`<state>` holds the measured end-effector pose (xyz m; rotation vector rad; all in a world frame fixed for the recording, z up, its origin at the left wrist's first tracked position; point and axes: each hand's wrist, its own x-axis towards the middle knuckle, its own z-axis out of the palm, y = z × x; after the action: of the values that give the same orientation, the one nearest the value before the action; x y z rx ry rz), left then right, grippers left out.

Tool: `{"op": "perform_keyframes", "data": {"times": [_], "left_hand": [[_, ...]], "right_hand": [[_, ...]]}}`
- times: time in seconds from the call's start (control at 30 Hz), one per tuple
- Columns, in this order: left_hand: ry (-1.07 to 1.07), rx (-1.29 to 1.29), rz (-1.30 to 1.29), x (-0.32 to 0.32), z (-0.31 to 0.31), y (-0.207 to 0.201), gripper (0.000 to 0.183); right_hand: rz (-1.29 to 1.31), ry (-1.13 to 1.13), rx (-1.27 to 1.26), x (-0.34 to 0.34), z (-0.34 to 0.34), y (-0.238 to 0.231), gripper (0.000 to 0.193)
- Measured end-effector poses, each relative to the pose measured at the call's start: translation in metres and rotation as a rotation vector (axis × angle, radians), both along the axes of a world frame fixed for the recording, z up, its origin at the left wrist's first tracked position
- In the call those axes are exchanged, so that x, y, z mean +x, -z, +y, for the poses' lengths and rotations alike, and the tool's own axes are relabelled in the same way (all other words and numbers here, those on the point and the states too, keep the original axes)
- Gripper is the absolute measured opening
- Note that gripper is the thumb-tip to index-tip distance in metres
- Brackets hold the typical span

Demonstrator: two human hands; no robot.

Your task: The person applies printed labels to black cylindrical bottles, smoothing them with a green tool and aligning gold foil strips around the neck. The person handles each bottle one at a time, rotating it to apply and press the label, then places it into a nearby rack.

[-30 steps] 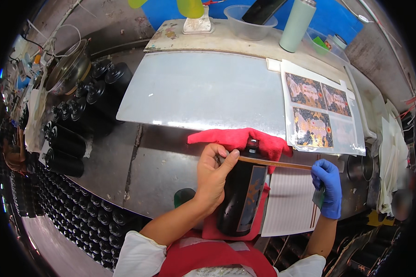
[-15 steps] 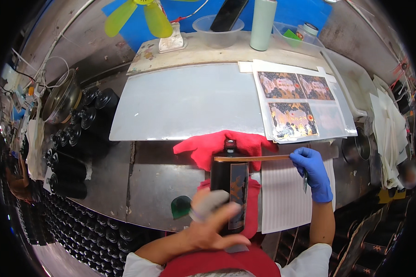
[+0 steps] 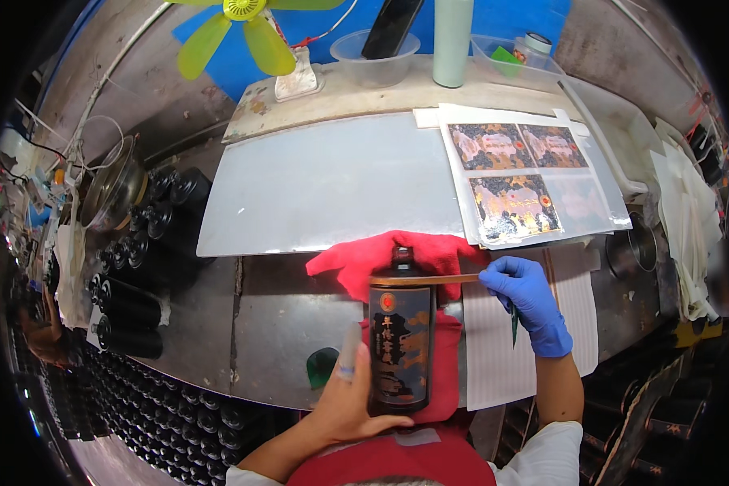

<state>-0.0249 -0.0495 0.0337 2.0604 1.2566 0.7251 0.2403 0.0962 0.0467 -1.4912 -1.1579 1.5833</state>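
Observation:
A dark bottle (image 3: 402,348) lies on red cloth (image 3: 344,267), its neck pointing away and a decorated black, orange and gold label facing up. Along its left side rests my left hand (image 3: 344,397), bare, fingers stretched out and thumb apart near the bottle's base. One finger wears a pale grey covering. My right hand (image 3: 526,300), in a blue glove, pinches the end of a narrow brown strip (image 3: 454,279) that crosses the bottle's shoulder. A small dark green tool (image 3: 514,324) hangs from the same hand; its upper part is hidden by the fingers.
A grey board (image 3: 332,186) carries printed label sheets (image 3: 510,178) at its right. White lined paper (image 3: 510,364) lies under my right hand. Several black bottles (image 3: 130,308) stand left. A green fan (image 3: 251,32), plastic bowl (image 3: 373,61) and pale green flask (image 3: 451,49) are behind.
The bottle has turned, bringing the label's front into view. My right hand has moved left with the strip, whose free length is shorter. My left hand has drawn back to the bottle's left side.

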Motion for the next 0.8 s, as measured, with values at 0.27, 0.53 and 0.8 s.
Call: {"op": "perform_keyframes", "data": {"times": [0.27,0.53,0.8], "left_hand": [[0.212,0.535,0.618,0.031,0.005,-0.003,0.039],[-0.059,0.310,-0.140,-0.007,-0.012,0.030,0.063],[0.048,0.411,0.345,0.025,0.003,0.007,0.059]], "right_hand": [[-0.044,-0.008,0.004,0.004,0.000,0.001,0.019],[0.000,-0.112,0.017,-0.039,-0.004,-0.024,0.021],[-0.010,-0.121,-0.039,-0.039,-0.002,-0.016,0.022]]}}
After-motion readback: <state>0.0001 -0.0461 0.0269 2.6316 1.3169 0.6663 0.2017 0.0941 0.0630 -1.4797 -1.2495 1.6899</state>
